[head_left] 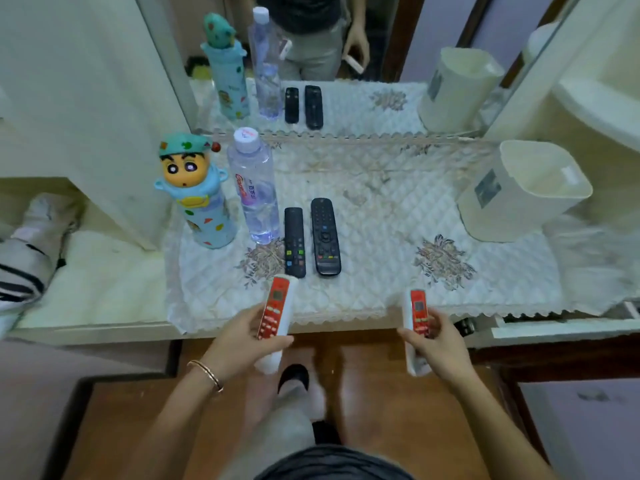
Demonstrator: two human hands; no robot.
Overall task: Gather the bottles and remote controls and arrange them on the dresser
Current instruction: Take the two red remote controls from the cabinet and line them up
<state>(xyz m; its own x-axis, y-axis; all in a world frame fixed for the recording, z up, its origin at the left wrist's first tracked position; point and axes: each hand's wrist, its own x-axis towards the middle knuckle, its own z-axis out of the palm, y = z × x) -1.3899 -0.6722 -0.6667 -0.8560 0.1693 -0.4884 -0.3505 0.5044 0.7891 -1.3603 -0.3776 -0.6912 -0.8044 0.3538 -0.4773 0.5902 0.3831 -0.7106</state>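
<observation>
On the quilted white cloth of the dresser [363, 209] stand a cartoon-figure bottle [199, 195] and a clear water bottle [254, 192], side by side at the left. To their right lie two black remotes, a slim one [294, 241] and a wider one [325, 236], parallel to each other. My left hand [239, 337] holds a white remote with a red face [275, 315] at the dresser's front edge. My right hand [438, 341] grips a second white-and-red remote [417, 320], also at the front edge.
A white square bin [526, 192] lies tilted at the right of the dresser. A mirror [329, 64] behind reflects everything. A white cabinet side [104, 116] stands at the left, with striped fabric [24, 265] beside it. Below me is wooden floor [363, 393].
</observation>
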